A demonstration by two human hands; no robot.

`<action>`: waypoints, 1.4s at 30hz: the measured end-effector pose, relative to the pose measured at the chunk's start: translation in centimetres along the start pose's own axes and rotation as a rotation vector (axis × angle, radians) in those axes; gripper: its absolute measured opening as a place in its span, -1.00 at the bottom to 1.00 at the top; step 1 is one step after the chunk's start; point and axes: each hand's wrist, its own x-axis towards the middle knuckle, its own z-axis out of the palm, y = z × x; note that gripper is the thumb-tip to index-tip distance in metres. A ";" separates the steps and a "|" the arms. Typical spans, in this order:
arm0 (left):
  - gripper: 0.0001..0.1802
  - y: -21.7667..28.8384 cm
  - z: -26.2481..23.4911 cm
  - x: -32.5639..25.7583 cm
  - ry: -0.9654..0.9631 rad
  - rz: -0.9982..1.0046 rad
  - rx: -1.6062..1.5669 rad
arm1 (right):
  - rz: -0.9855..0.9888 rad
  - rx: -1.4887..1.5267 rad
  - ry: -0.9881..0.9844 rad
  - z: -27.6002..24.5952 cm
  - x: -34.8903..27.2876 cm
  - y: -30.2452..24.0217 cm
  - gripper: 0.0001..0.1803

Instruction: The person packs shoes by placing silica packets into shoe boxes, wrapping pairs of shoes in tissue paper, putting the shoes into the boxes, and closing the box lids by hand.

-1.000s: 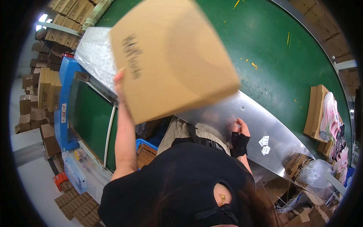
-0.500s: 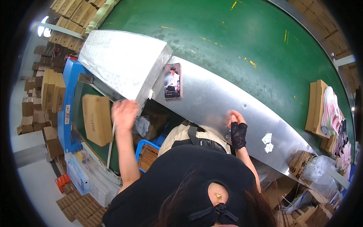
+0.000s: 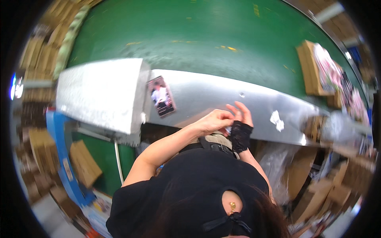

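My left hand (image 3: 217,120) reaches across to my right hand, its fingertips pinched together beside the palm. Whatever lies in that pinch is too small and blurred to name. My right hand (image 3: 241,126) wears a black lace fingerless glove (image 3: 240,137), and its fingers stretch out with the palm turned toward the left hand. Both hands are over the near edge of the metal ledge (image 3: 202,89). A phone (image 3: 161,96) with a lit screen lies on the ledge, left of the hands. At the lower left, a brown carton (image 3: 84,163) rests inside a blue frame (image 3: 65,158).
A pale, box-shaped cover (image 3: 101,93) stands left of the phone. Beyond the ledge runs a green belt (image 3: 206,47). Cartons and pink packaged goods (image 3: 327,71) sit on its right. White paper scraps (image 3: 277,120) lie on the ledge. Plastic wrap (image 3: 278,166) hangs below.
My left hand has left the area by the carton and come over to my right hand, its fingers now pinched. The view has turned, so the surroundings appear shifted.
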 end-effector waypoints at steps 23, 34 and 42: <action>-0.86 -5.2 -0.2 3.9 0.850 0.099 -0.318 | -0.140 -1.487 0.335 -26.8 7.8 0.1 -0.72; -0.83 -9.6 7.5 3.1 1.185 0.190 -0.364 | 0.226 0.083 0.492 -47.5 30.5 -7.3 -0.51; -0.82 -10.8 6.6 0.5 1.168 0.159 -0.328 | 0.298 0.101 0.427 -36.6 26.2 -4.1 -0.59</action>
